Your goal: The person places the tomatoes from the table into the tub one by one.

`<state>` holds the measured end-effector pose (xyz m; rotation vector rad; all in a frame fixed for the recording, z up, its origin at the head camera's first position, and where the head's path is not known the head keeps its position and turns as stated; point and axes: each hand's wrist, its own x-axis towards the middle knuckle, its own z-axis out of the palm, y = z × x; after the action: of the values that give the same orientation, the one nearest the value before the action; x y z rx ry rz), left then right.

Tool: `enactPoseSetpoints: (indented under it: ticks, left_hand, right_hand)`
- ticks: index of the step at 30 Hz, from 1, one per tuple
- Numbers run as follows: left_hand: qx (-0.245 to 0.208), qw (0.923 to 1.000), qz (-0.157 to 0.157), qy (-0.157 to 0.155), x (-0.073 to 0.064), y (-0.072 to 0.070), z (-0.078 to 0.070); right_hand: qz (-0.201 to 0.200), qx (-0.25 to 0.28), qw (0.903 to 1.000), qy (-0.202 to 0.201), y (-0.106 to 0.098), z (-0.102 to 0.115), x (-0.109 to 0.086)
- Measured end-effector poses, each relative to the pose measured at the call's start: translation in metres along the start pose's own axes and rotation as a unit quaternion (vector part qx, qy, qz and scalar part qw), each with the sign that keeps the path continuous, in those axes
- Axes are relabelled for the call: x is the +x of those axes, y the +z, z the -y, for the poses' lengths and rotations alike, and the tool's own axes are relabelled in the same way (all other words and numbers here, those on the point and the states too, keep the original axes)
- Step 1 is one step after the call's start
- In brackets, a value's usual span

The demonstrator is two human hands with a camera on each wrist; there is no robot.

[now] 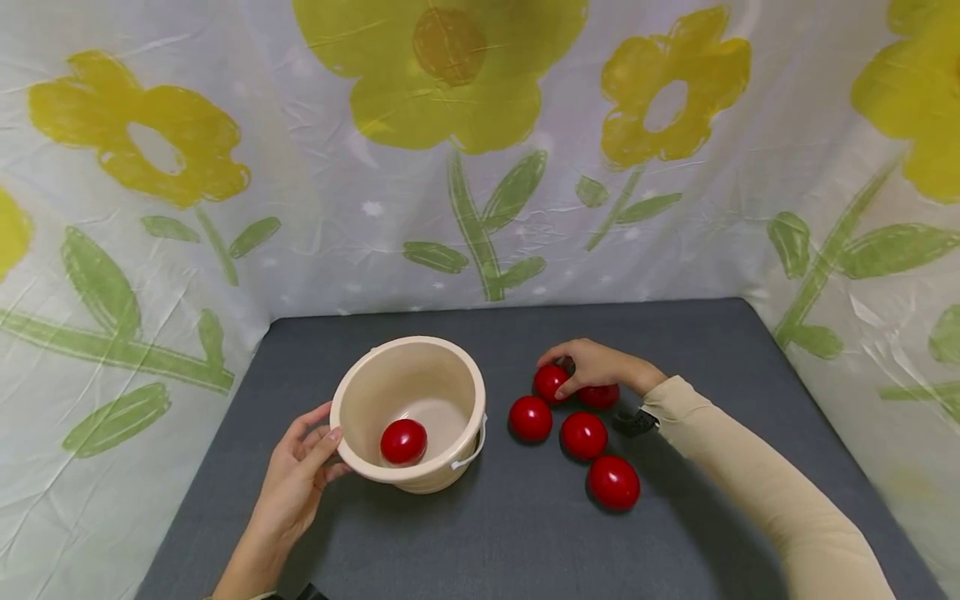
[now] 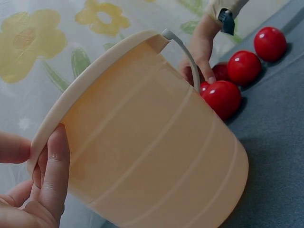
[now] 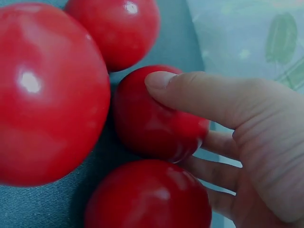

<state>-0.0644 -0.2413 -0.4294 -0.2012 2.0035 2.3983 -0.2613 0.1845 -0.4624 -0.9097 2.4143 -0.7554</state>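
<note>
From my station I see the dark grey cloth-covered tabletop (image 1: 487,542), its near edge out of view. The left hand (image 1: 300,475) is on its left side, thumb and fingers pinching the rim of a cream, plastic-looking round bucket (image 1: 408,383) with a thin white handle (image 1: 474,450). I judge that this hold steadies the bucket, gripping the rim at the side so the mouth stays unobstructed. Whether the base is flat on the tabletop I cannot tell. One glossy red ball (image 1: 403,442) lies inside, toward the near wall.

To the bucket's right, the nearest loose glossy red ball (image 1: 614,483) sits well in from the right edge. Beyond it come a second loose ball (image 1: 583,436), a third (image 1: 530,419), and a fourth (image 1: 600,397) partly covered by the right wrist.

Toward the back edge, the right hand (image 1: 596,364) pinches another glossy red ball (image 1: 547,383). In the right wrist view, that ball sits at the thumb tip, with the fingers behind it and the palm clear. I read this fingertip hold as suited to the close cluster. I cannot tell whether the ball is off the tabletop.
</note>
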Motion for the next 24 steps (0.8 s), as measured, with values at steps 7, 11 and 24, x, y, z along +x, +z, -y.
enactPoseSetpoints:
  ticks: [7,11,24]
  left_hand:
    - [-0.006,1.0,0.002,0.004,0.0,0.0,0.0]
    - [-0.009,0.9999,0.009,0.005,-0.001,0.001,0.0]
    - [-0.017,0.9997,0.017,0.001,-0.001,0.003,0.001]
  right_hand:
    - [-0.029,0.013,0.9993,-0.021,-0.02,0.016,-0.004]
    - [-0.034,0.037,0.9982,-0.031,-0.038,0.03,-0.003]
    - [-0.045,0.079,0.9935,-0.07,-0.085,0.082,0.011]
